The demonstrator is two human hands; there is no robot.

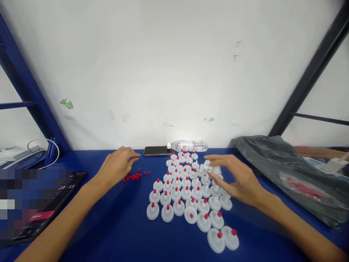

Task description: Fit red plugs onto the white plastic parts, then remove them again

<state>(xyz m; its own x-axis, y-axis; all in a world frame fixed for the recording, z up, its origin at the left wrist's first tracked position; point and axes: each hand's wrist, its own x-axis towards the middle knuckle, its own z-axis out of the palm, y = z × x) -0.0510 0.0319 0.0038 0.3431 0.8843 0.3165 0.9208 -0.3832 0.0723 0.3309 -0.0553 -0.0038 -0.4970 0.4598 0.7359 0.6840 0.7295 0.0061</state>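
My left hand (120,164) is at the left, thumb and fingers drawn together above a loose pile of small red caps (134,177). Whatever is between its fingertips, if anything, is hidden. Between the thumb and fingers of my right hand (237,178) is a white disc with a short nozzle (215,169), its nozzle turned to the left. Rows of similar white discs (167,213) stand on the blue table (114,233). Many carry a red cap on the nozzle; several beside and under my right hand have bare nozzles (215,202).
A dark phone (156,150) and a clear bottle (191,146) lie along the wall. Another phone (51,205) shows a timer at the left. At the right lies a grey plastic bag (261,153) with a clear packet of red pieces (305,187) on it.
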